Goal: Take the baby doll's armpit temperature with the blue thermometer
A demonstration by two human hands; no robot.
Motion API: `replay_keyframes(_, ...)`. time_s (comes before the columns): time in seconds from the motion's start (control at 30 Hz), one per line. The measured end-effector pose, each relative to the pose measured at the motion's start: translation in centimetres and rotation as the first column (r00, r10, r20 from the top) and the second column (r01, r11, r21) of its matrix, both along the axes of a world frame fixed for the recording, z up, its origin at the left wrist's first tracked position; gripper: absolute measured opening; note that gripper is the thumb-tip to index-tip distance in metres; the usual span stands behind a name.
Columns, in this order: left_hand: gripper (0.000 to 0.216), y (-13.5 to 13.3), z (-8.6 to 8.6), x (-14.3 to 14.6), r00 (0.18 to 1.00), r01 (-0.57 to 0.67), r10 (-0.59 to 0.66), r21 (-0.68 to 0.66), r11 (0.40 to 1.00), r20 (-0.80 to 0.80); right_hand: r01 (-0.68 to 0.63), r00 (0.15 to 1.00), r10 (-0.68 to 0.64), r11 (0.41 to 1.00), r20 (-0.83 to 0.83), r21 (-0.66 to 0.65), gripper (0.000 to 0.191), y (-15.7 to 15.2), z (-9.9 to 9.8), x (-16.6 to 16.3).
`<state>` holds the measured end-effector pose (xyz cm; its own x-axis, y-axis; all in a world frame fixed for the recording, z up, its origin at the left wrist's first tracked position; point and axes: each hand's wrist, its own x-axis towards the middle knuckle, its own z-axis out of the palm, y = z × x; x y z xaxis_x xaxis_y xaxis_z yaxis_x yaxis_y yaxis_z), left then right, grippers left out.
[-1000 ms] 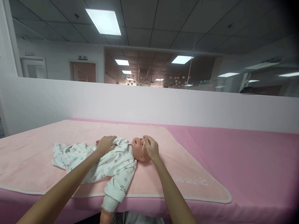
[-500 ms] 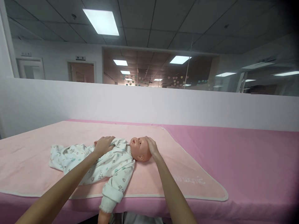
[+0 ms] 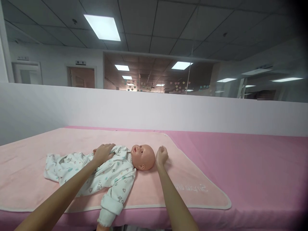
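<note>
A baby doll [image 3: 143,157] lies on its back on a peach blanket, its bald head to the right and its legs to the left. It wears a white printed outfit [image 3: 112,173], and one sleeved arm hangs over the front edge. My left hand [image 3: 104,154] rests flat on the doll's chest and belly, fingers laid over the cloth; its far fingertips are partly hidden. Just right of the doll's head, my right hand [image 3: 161,156] is curled into a loose fist, with nothing visible in it.
The peach blanket [image 3: 190,175] with white edging and lettering covers part of a pink-covered table [image 3: 240,166]. Behind it runs a low white partition [image 3: 154,110] with glass above. The table's front edge is close to me.
My right hand has come off the doll's head, moved slightly right and curled closed. My left hand stays on the doll's body. The view has shifted a little.
</note>
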<state>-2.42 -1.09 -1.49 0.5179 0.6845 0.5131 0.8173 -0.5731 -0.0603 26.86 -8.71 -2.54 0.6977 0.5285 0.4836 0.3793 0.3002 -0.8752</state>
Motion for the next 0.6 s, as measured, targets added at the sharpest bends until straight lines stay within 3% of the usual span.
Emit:
replay_keyframes(0.07,0.027,0.0,0.0,0.0,1.0,0.0,0.0,-0.002,1.0,0.006,0.083,0.994,-0.089,0.993,0.067,0.086,0.052,-0.4,0.7,-0.3)
replay_keyframes(0.17,0.028,-0.1,0.1,0.0,1.0,0.003,-0.003,-0.007,1.0,0.017,-0.033,0.947,-0.023,0.985,0.319,0.169,0.05,-1.3,1.5,-1.8)
replay_keyframes(0.33,0.028,-0.1,0.1,0.1,1.0,-0.006,0.006,-0.015,1.0,0.019,-0.299,0.786,0.244,0.954,0.568,0.004,0.035,-2.0,1.9,-3.9)
replay_keyframes(0.5,0.028,-0.1,0.1,0.1,0.999,0.0,0.002,-0.033,0.999,0.037,-0.351,0.839,0.349,0.933,0.417,-0.074,0.037,-1.7,2.2,-3.6)
replay_keyframes(0.6,0.029,0.0,0.1,0.0,0.999,0.003,-0.002,-0.033,0.999,0.036,-0.425,0.896,0.428,0.904,0.122,-0.05,0.026,-1.2,2.2,-3.3)
